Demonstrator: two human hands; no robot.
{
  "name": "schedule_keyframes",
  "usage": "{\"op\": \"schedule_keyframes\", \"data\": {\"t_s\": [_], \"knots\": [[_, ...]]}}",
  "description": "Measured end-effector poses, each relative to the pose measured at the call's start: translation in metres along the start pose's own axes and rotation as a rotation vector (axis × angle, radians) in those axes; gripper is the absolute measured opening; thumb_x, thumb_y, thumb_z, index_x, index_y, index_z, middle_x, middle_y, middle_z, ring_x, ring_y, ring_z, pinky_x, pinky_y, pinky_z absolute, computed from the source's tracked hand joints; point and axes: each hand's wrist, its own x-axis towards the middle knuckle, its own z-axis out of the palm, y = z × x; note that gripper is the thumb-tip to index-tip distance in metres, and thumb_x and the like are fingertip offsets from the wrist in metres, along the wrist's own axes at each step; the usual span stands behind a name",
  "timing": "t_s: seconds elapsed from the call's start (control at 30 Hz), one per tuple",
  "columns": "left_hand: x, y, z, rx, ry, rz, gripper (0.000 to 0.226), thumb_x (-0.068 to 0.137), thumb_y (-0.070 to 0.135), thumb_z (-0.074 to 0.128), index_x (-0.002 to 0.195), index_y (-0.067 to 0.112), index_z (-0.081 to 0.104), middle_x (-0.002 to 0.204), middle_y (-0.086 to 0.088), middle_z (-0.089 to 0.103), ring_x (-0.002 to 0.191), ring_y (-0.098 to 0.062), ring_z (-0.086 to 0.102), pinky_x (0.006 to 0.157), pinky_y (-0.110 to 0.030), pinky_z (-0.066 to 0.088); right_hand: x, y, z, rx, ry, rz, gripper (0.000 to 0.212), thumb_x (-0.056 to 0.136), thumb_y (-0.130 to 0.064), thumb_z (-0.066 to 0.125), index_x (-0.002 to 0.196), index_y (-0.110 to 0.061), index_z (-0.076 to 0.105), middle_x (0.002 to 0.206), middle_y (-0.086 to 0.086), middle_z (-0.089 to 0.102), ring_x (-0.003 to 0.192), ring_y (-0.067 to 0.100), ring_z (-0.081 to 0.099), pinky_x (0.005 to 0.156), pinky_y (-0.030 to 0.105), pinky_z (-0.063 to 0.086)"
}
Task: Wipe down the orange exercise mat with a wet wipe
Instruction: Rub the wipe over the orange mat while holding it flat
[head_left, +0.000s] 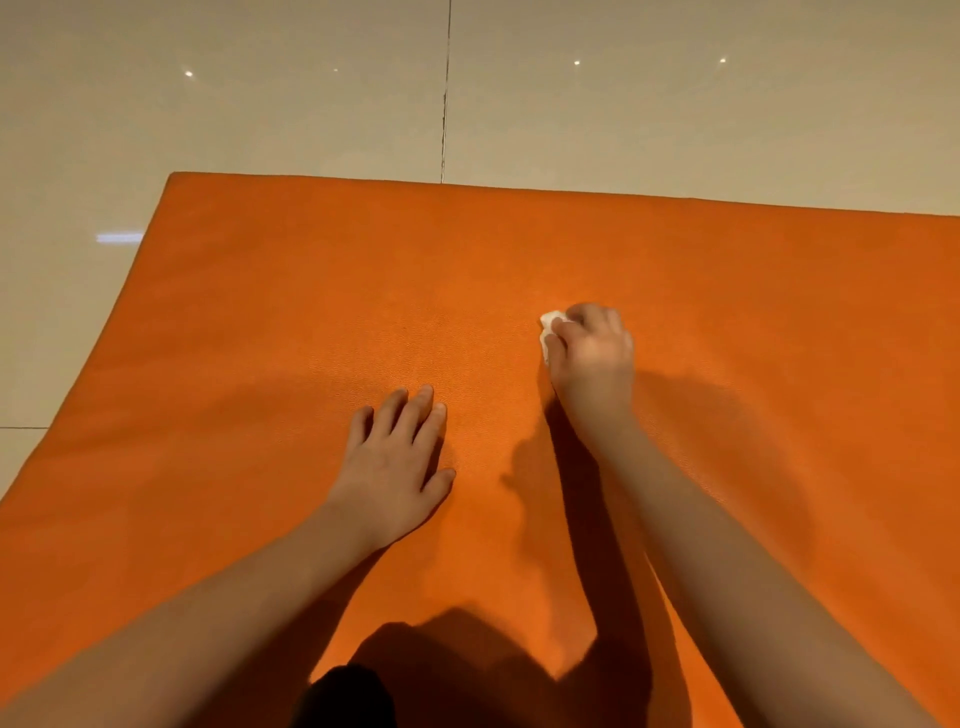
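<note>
Clutching crumpled white wet wipe (548, 326), right hand (592, 361) on grainy orange mat (311, 291), left hand (397, 467) flat, released.

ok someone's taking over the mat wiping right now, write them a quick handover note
Left hand: flat on the orange exercise mat, fingers straight, holding nothing.
Right hand: grips the wadded white wet wipe, pressing it on the mat, ahead and right of the left hand.
Mat: spread on the tiled floor, far edge and far left corner in view.
Done: cannot tell; no wet streaks show which parts are wiped.
To do: probably treat the whole mat as unwiped, out to the edges.
</note>
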Motion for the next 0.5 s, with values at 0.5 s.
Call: {"op": "schedule_keyframes", "data": {"t_s": [0.5], "knots": [[0.068,-0.005,-0.043,0.044,-0.117,-0.005,0.085,0.091,0.063,0.047,0.156,0.023,0.009,0.163,0.001,-0.002,0.149,-0.025,0.000,0.118,-0.050,0.015,0.037,-0.007,0.026,0.092,-0.047,-0.074,0.025,0.085,-0.017,0.050,0.085,-0.001,0.070,0.084,0.016,0.061,0.074,0.036,0.057,0.064,0.038,0.051]]}}
